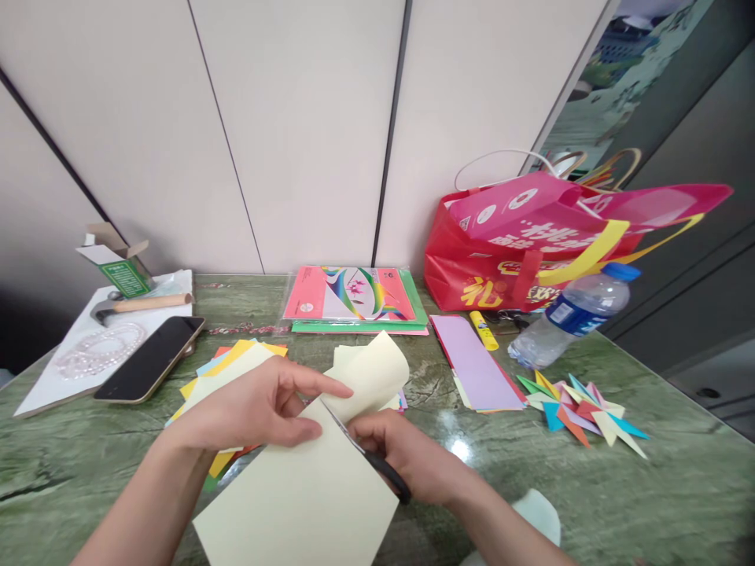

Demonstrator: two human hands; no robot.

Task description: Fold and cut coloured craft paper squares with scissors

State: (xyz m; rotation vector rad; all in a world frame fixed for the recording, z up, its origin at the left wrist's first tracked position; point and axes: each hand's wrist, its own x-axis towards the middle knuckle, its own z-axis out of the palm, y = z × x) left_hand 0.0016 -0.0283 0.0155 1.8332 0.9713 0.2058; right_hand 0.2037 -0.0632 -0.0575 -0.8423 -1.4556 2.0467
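A pale cream sheet of paper [300,495] is held up over the table, its far part curling upward along a cut. My left hand [253,401] pinches the sheet beside the cut, thumb on top and index finger stretched toward the curl. In my right hand [406,456] are black-handled scissors [381,470], their blades on the paper where the cut runs. Beneath and behind my left hand lies a fanned stack of coloured paper [233,363]. More pale pieces lie partly hidden behind the curled part.
Purple paper strips [475,362], a yellow glue stick [484,330], folded paper stars [583,409] and a plastic bottle [569,314] lie right, before a red bag [519,244]. Packed coloured paper [354,295] lies at the back. Left are a phone [150,360], hammer [141,303], beads [100,350] and a green box [123,271].
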